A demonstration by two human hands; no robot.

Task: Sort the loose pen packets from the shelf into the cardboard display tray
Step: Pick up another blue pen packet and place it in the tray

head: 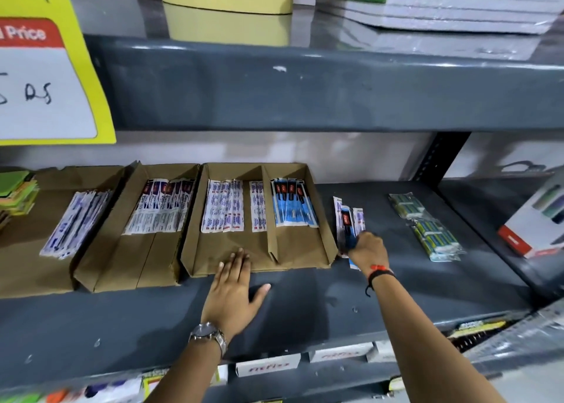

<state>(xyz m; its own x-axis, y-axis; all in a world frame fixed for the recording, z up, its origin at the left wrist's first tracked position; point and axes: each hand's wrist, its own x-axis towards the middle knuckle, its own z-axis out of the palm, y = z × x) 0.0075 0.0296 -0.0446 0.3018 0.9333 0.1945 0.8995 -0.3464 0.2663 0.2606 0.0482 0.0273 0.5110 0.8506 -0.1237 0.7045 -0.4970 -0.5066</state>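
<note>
I read this as the pick-up step. My right hand (pixel 367 250) is on the small heap of loose pen packets (pixel 348 222) lying on the grey shelf (pixel 305 305), just right of the cardboard display tray (pixel 323 225). Its fingers are curled down over the near end of the heap, clenched on a blue-and-black packet, though I cannot tell how many packets they have caught. My left hand (pixel 235 286) lies flat with its fingers released, their tips on the near lip of the tray and the palm on the shelf, so I judge it is steadying the tray.

The tray's right compartment already has a row of matching blue packets (pixel 293 204) at its far end; the left compartment holds white packets (pixel 222 210). The next move, as I see it, calls for lifting the gripped packet clear over the tray's right wall and laying it lengthwise beside the blue ones. Further right lie green-banded bundles (pixel 427 225), well apart.
</note>
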